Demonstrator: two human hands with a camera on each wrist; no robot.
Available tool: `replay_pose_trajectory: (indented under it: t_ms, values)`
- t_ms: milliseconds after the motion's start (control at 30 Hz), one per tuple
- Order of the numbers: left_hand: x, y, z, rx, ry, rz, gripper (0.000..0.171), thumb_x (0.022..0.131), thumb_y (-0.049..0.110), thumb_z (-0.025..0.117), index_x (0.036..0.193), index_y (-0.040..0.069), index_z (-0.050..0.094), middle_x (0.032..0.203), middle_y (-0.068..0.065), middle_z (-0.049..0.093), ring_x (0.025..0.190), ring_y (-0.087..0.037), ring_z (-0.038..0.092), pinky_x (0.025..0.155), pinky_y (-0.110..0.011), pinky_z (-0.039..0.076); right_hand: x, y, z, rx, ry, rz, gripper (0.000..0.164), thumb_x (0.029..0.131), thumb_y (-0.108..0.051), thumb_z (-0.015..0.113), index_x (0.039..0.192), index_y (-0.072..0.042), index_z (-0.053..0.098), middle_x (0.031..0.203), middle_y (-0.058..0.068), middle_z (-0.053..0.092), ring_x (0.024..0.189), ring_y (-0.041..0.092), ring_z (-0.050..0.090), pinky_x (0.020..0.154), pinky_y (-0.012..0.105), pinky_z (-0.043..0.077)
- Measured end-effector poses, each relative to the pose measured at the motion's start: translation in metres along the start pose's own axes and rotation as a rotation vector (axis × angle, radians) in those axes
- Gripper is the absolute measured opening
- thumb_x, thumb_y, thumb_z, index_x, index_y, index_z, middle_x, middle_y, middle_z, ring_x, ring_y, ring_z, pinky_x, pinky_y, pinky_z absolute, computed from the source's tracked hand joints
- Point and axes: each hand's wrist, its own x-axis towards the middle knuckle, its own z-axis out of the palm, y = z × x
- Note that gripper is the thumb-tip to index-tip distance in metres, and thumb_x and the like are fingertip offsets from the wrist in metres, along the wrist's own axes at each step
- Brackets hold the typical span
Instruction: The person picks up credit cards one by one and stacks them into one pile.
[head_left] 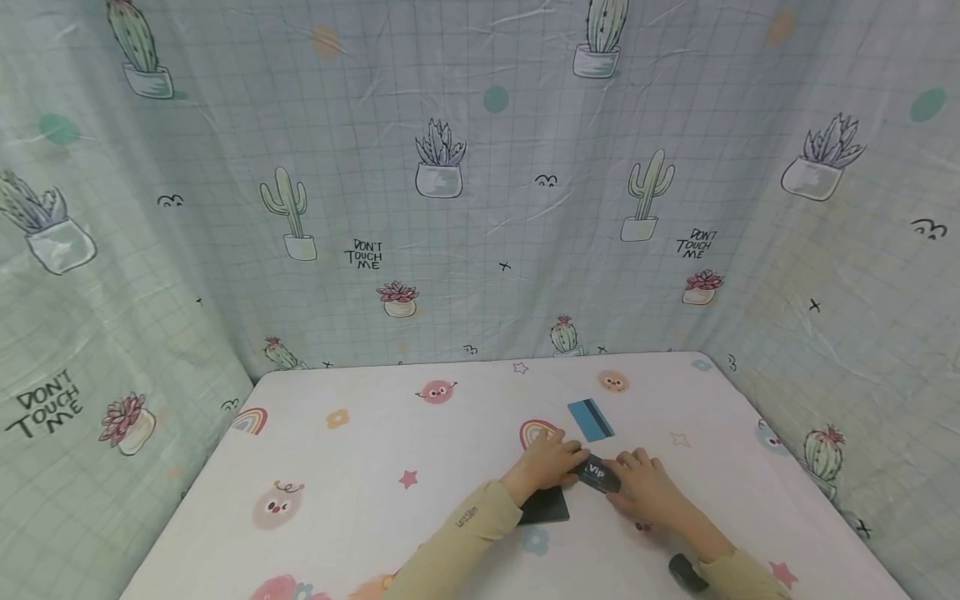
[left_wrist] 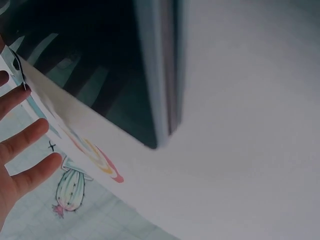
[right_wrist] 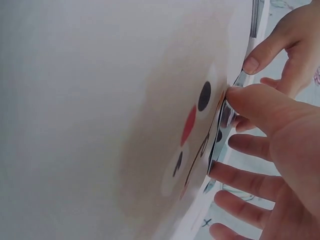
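Observation:
A black card marked "VIP" [head_left: 597,473] is between my two hands above the table. My left hand [head_left: 546,460] pinches its left end, and my right hand [head_left: 645,487] grips its right end between thumb and fingers. In the right wrist view the card [right_wrist: 219,131] shows almost edge-on, with my right hand [right_wrist: 287,155] near and my left hand [right_wrist: 292,47] beyond. Under my left wrist lies a flat black slab [head_left: 546,507]; in the left wrist view this slab [left_wrist: 115,85] looks glossy with a layered edge. My left fingers [left_wrist: 35,132] are beyond it.
A blue card with a dark stripe [head_left: 590,420] lies on the table just beyond my hands. Beside my right sleeve is a small black object [head_left: 687,572]. Patterned white cloth covers the table [head_left: 337,475], and cactus-print curtains [head_left: 465,275] enclose its back and sides.

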Motion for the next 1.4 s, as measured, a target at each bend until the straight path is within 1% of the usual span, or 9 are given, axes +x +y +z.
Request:
replay_pose_trajectory:
  t_ms: [67,167,333,500,700,967,1200,1400]
  values:
    - [-0.0005,0.0,0.0,0.011,0.001,0.002,0.046,0.084,0.051,0.049,0.127,0.036,0.042,0.121,0.017,0.053,0.108,-0.009,0.05,0.084,-0.026,0.044,0.0001,-0.0003,0.0002,-0.005,0.005,-0.009,0.046,0.076,-0.034,0.065,0.115,-0.01,0.056,0.1,0.002,0.055,0.089,0.017,0.042,0.074,0.037,0.038]
    - [-0.0009,-0.0002,0.0002,0.027,0.01,0.014,0.045,0.084,0.052,0.049,0.126,0.035,0.043,0.12,0.016,0.054,0.106,-0.009,0.05,0.083,-0.025,0.044,-0.0002,-0.0006,0.0001,-0.018,0.015,-0.03,0.046,0.075,-0.033,0.065,0.115,-0.011,0.056,0.099,0.002,0.055,0.088,0.016,0.042,0.074,0.036,0.038]
    - [-0.0017,-0.0013,0.0004,0.036,0.046,0.045,0.042,0.084,0.051,0.047,0.123,0.034,0.046,0.115,0.016,0.056,0.099,-0.008,0.052,0.077,-0.022,0.043,0.0004,-0.0006,-0.0007,-0.052,0.026,-0.052,0.046,0.074,-0.031,0.067,0.114,-0.011,0.057,0.095,0.002,0.056,0.085,0.016,0.042,0.073,0.035,0.037]
    - [-0.0023,-0.0018,0.0007,0.028,0.064,0.052,0.041,0.085,0.051,0.047,0.122,0.034,0.046,0.113,0.016,0.057,0.097,-0.007,0.053,0.074,-0.021,0.043,0.0009,-0.0002,-0.0006,-0.068,0.025,-0.053,0.045,0.074,-0.03,0.066,0.114,-0.011,0.056,0.094,0.003,0.056,0.084,0.016,0.041,0.073,0.035,0.037]
    - [-0.002,-0.0014,0.0022,0.032,0.068,0.05,0.041,0.085,0.051,0.047,0.122,0.034,0.047,0.112,0.016,0.057,0.097,-0.007,0.053,0.074,-0.02,0.044,0.0009,0.0003,0.0011,-0.057,0.035,-0.05,0.046,0.074,-0.032,0.066,0.114,-0.012,0.056,0.095,0.002,0.055,0.086,0.017,0.042,0.075,0.037,0.038]
    - [-0.0025,-0.0013,0.003,0.063,0.068,0.048,0.041,0.085,0.052,0.045,0.122,0.034,0.046,0.112,0.016,0.056,0.097,-0.007,0.052,0.075,-0.02,0.043,0.001,0.0009,0.0025,-0.051,0.043,-0.037,0.048,0.074,-0.035,0.066,0.116,-0.014,0.055,0.096,0.002,0.054,0.088,0.018,0.042,0.076,0.038,0.039]
    - [-0.0046,-0.0029,-0.0003,0.047,0.065,0.052,0.044,0.085,0.053,0.046,0.124,0.034,0.045,0.113,0.015,0.057,0.098,-0.008,0.052,0.077,-0.022,0.043,0.0015,0.0001,0.0016,-0.043,0.048,-0.038,0.05,0.074,-0.035,0.066,0.117,-0.014,0.054,0.098,0.002,0.055,0.089,0.018,0.043,0.077,0.038,0.04]
    - [-0.0066,-0.0045,-0.0036,0.052,0.06,0.062,0.049,0.082,0.055,0.049,0.126,0.035,0.044,0.112,0.014,0.057,0.098,-0.008,0.051,0.077,-0.022,0.043,0.0022,0.0006,0.0015,-0.051,0.073,-0.052,0.051,0.073,-0.035,0.067,0.117,-0.014,0.054,0.096,0.002,0.055,0.087,0.017,0.042,0.075,0.038,0.04]
